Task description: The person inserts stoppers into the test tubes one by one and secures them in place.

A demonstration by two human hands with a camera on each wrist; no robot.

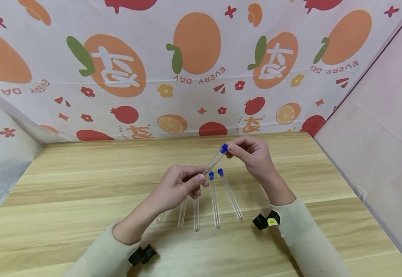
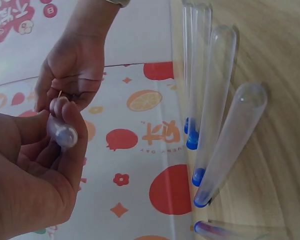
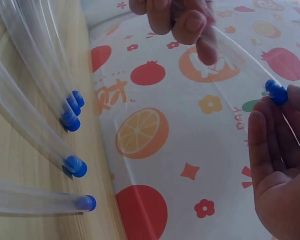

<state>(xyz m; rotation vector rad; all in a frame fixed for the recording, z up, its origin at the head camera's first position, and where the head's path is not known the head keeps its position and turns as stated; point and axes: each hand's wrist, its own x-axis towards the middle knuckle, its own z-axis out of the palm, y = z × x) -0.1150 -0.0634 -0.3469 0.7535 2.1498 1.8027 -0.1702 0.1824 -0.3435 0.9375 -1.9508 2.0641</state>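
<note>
Held in the air above the table is a clear test tube (image 1: 216,159) with a blue cap (image 1: 224,148), tilted with the cap end up and to the right. My left hand (image 1: 176,186) grips the tube near its rounded end, which pokes out between thumb and fingers in the left wrist view. Thumb and fingers of my right hand (image 1: 253,156) pinch the blue cap, seated at the tube's mouth. Below the hands, several capped test tubes (image 1: 215,202) lie side by side on the table, some partly hidden in the head view by my left hand.
The wooden table (image 1: 66,184) meets a fruit-print cloth (image 1: 194,96) at its back edge. A pale wall panel (image 1: 377,127) stands along the right side. Black wrist devices (image 1: 142,254) sit at both sleeves.
</note>
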